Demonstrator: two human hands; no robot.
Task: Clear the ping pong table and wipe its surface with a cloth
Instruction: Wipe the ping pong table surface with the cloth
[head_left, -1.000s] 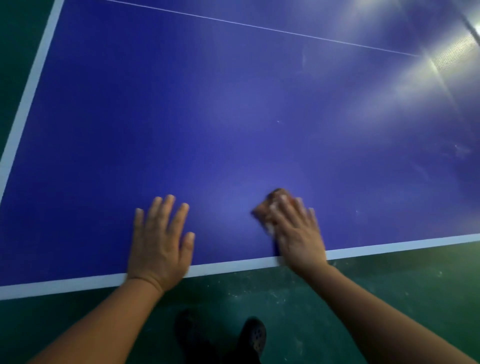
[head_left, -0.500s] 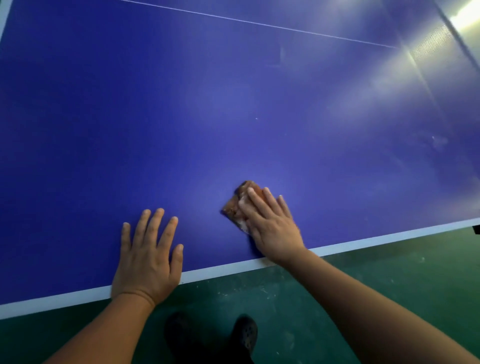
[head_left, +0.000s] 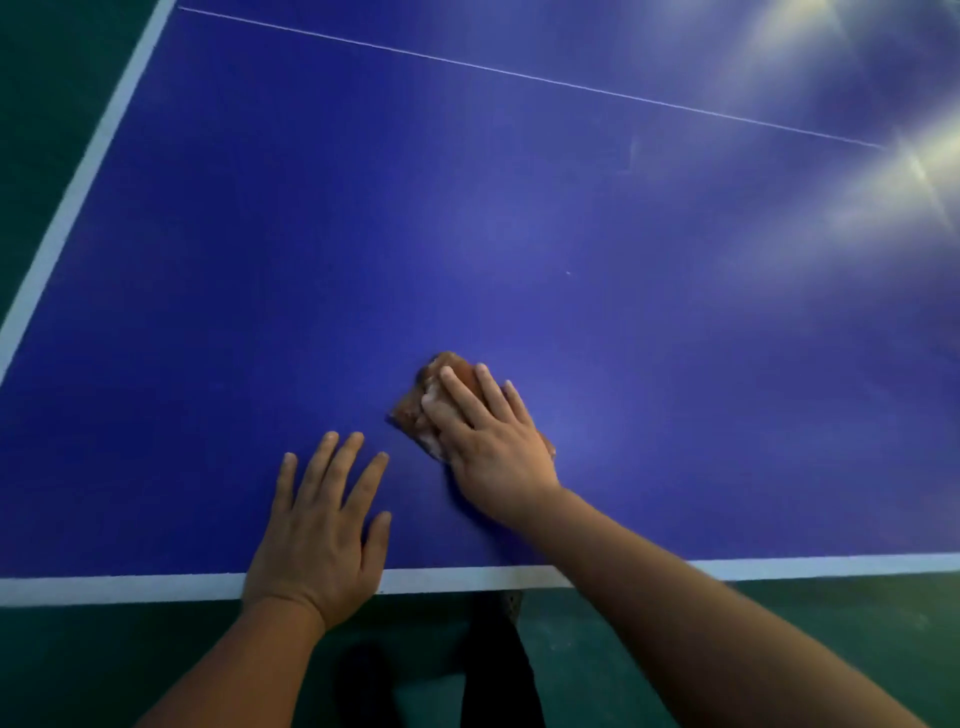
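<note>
The right hand (head_left: 491, 447) presses a brown cloth (head_left: 415, 410) flat on the blue table (head_left: 363, 234), fingers straight, slightly apart. At its eight o'clock, the left hand (head_left: 322, 530) rests flat, fingers spread.

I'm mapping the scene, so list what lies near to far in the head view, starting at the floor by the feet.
Green floor → white edge line → left hand → right hand → brown cloth → thin white centre line.
</note>
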